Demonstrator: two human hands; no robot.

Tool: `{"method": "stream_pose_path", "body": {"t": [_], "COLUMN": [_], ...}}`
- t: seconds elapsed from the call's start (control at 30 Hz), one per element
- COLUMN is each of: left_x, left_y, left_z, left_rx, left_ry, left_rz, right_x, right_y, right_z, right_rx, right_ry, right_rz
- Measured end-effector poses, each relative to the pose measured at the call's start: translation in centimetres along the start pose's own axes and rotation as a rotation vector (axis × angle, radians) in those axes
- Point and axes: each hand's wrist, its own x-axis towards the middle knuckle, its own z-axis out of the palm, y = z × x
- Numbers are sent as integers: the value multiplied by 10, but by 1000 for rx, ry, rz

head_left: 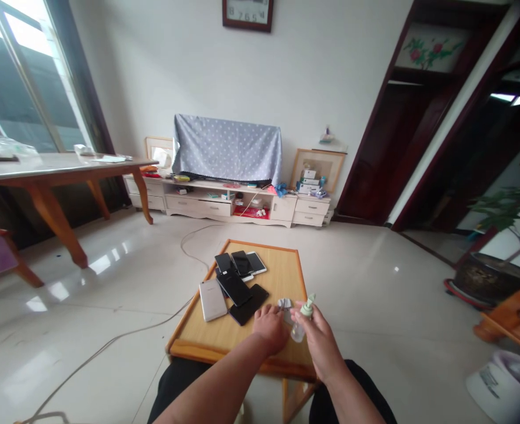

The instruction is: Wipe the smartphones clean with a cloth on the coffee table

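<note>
wall clock [247, 13]: numerals 8 7 6 5 legible | white container [502, 388]: dark print, unreadable

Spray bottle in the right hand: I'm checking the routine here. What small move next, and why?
Probably pick up the cloth with the left hand: it lies just beyond those fingers, while the right hand holds the spray bottle.

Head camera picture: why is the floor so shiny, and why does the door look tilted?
In the head view, light from the window probably makes the white glare on the floor; the window looks washed out; the door frame leans, likely because a wide lens bends things near the edges.
</note>
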Motion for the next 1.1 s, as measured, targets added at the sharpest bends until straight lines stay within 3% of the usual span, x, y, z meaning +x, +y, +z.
{"method": "stream_pose_path", "body": {"t": [0.1,0.2,0.37,0.47,0.63,0.77,0.93,1.1], "left_x": [0,-7,-41,-71,-103,-105,-116,-143], "left_y": [-1,-15,-44,-43,-20,-16,-20,-25], "left_z": [-3,-14,-39,-48,-46,-36,-35,-44], "left_rx": [-15,-41,-110,-204,-421,-550,-511,-438], "left_ry": [39,137,283,298,186,182,255,286], "left_rz": [-44,-114,-264,-169,35,6,-48,-31], "right_x": [-2,-1,-5,-8,-13,-23,-33,-47], "right_y": [8,16,18,15,11,12,14,-19], "right_z": [-5,-7,9,26,55,71,78,81], "right_rx": [-6,-22,-63,-15,4,-2,-178,-314], "right_ry": [44,75,77,-2,-126,-183,-123,-148], "right_rz": [32,49,19,-24,-16,-45,-250,-407]}}
